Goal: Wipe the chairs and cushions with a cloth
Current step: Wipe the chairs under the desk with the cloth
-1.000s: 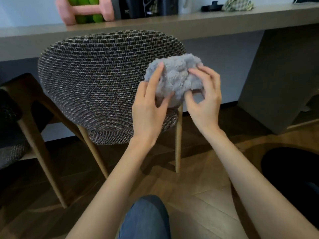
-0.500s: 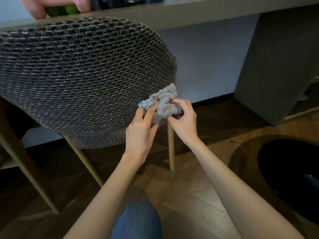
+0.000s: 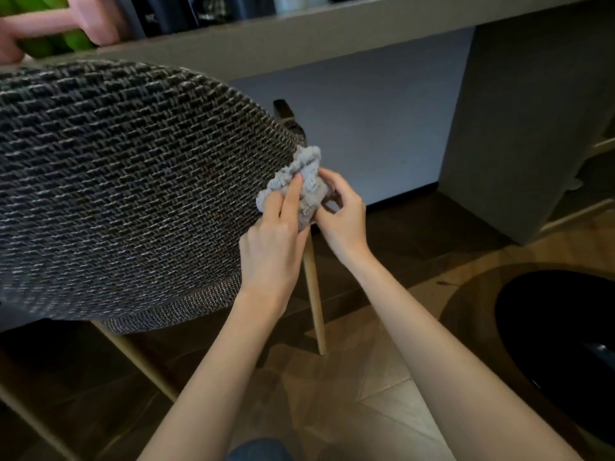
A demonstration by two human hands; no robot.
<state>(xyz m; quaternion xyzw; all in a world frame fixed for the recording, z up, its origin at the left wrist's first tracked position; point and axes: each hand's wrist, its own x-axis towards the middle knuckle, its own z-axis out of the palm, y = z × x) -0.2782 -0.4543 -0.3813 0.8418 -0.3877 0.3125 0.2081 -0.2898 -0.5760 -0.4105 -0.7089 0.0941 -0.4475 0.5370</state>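
Note:
A chair with a dark woven backrest and light wooden legs fills the left half of the view. A bunched grey fluffy cloth lies against the backrest's right edge. My left hand holds the cloth from the near side, index finger stretched up over it. My right hand pinches the cloth's right side with curled fingers. Part of the cloth is hidden behind my fingers.
A grey counter runs across the top, with a pink and green dumbbell and dark items on it. Its grey side panel stands at right. A black round object sits on the wooden floor at the right.
The view has come closer to the chair. Both hands and the cloth have moved from mid-backrest down to its right edge, still gripping the cloth.

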